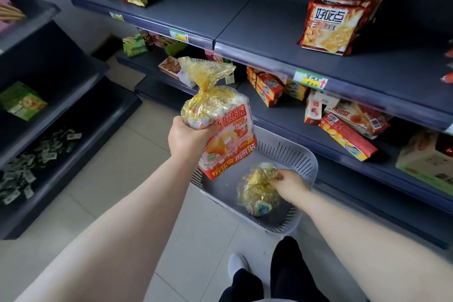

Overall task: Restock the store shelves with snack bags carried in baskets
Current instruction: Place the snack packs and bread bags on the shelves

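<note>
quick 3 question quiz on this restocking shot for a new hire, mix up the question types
1. True or false: the white basket holds no bags.
2. What does the left hand grip? A) a green box B) a gold-topped snack bag C) a price tag
3. Fill in: the ___ hand pinches the gold-wrapped bag lying in the basket.

Key
1. False: one gold-wrapped bag lies in it.
2. B
3. right: the right hand is at the bag's top.
</note>
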`<state>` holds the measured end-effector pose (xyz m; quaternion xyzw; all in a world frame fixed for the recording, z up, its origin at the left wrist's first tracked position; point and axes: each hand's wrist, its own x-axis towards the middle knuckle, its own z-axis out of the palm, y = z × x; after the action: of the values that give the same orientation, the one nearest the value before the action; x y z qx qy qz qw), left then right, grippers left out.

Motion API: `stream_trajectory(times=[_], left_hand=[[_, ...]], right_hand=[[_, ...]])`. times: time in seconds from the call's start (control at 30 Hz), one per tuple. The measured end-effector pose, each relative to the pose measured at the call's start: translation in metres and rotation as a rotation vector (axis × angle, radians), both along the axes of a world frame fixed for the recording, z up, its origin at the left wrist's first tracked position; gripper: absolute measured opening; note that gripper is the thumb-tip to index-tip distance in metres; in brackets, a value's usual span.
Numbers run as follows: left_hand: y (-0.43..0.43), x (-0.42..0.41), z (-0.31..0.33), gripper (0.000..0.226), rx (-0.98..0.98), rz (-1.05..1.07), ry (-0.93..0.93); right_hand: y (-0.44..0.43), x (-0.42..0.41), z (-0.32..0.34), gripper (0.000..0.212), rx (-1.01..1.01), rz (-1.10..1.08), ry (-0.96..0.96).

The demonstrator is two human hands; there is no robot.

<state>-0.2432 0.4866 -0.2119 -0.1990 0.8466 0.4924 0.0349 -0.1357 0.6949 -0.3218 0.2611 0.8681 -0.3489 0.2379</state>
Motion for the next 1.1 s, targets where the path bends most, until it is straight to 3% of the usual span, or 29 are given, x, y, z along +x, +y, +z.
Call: stream_trajectory(times=[0.13,0.3,0.57,0.73,0.93,1.1], left_hand=[[-0.003,-0.001,0.012,0.064,0.068,0.018,-0.018],[-0.008,-0.001,0.029,0.060,0.144,0.026,0.002],[0.009,-0.004,0.086,0.058,0.327,-0.104,0.071],[0.030,-0.014,0.145,0.044,0.378,-0.201,0.220],[0.052,-0.024,0.233,0.038,0.497,-0.234,0.450],[0.068,-0.032,0.291,0.046,0.602,-0.209,0.578]], right_hand=[[0.003,0.003,0.019,0.029,-0.012,-0.168,0.136],[0.011,0.006,0.059,0.019,0.022,-0.376,0.337],[0.018,0.003,0.151,0.020,-0.045,-0.590,0.661],[0.036,-0.005,0.220,0.024,-0.042,-0.643,0.860],[0.059,-0.019,0.330,0.028,-0.221,-0.752,1.171],[0.079,-0.027,0.423,0.035,-0.108,-0.723,1.332]])
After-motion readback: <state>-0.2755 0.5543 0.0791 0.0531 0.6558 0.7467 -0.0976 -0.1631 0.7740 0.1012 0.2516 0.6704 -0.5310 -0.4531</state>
